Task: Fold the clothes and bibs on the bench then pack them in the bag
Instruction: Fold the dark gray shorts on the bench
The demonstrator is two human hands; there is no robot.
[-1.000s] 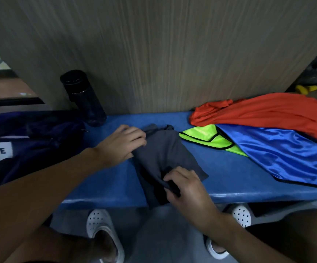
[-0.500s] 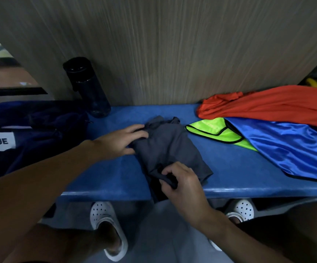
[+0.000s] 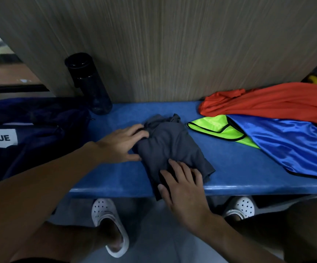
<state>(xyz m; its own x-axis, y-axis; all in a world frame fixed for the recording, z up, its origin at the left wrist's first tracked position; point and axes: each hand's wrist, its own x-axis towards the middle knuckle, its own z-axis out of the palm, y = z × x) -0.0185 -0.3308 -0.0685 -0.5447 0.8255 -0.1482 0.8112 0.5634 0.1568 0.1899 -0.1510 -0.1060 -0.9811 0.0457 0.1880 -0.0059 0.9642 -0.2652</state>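
Observation:
A folded dark grey garment [image 3: 170,147] lies in the middle of the blue bench [image 3: 235,164], one corner hanging over the front edge. My left hand [image 3: 122,146] rests flat against its left side, fingers straight along the fold. My right hand [image 3: 182,184] presses down on its near end with fingers spread. To the right lie a neon yellow bib [image 3: 216,127], a shiny blue bib [image 3: 290,145] overlapping it, and an orange garment [image 3: 279,100] behind them. The navy bag [image 3: 30,133] with a white label sits at the left end.
A dark water bottle [image 3: 90,84] stands against the wood-grain wall [image 3: 172,44] behind the bag. My feet in white perforated clogs [image 3: 109,223] stand on the grey floor under the bench's front edge.
My right hand has let go of the pinched grey fabric edge and now lies flat on the garment. The left hand has flattened against the left fold. The garment looks more compact.

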